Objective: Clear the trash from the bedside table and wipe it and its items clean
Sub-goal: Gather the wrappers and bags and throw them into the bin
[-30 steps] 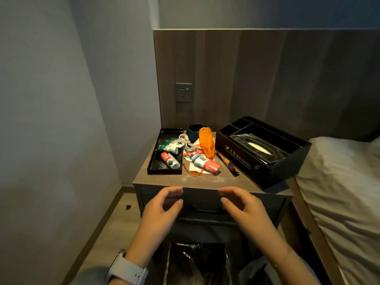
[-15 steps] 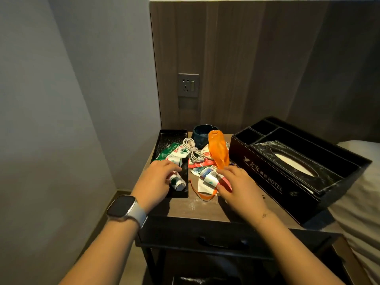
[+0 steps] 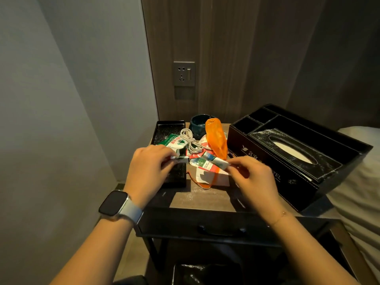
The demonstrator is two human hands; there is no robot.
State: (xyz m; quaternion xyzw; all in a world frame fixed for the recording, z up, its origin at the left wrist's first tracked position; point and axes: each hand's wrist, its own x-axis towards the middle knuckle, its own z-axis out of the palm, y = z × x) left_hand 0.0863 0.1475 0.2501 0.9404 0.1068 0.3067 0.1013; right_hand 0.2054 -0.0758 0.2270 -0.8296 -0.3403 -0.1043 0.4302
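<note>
Our left hand (image 3: 148,169) pinches a small tube (image 3: 181,159) above the black tray (image 3: 164,128), and our right hand (image 3: 253,177) pinches another crumpled tube (image 3: 216,160). Between our hands, on the bedside table (image 3: 205,197), lie torn wrappers (image 3: 202,163). Just beyond them sit a white cable (image 3: 190,140), an orange bag (image 3: 216,136) and a dark cup (image 3: 197,124); the tissue box (image 3: 287,153) stands right of our right hand.

On the brown wooden tabletop (image 3: 205,197), a shallow black rectangular tray (image 3: 164,128) lies at the left and a large black leatherette tissue-box organiser (image 3: 292,153) at the right. Between them sits a heap of crumpled sachets and wrappers (image 3: 202,161), with a coiled white cable (image 3: 190,139) on it; a dark round ceramic cup (image 3: 198,125) stands behind, near the wall. A white bed (image 3: 357,182) lies right of the organiser.
</note>
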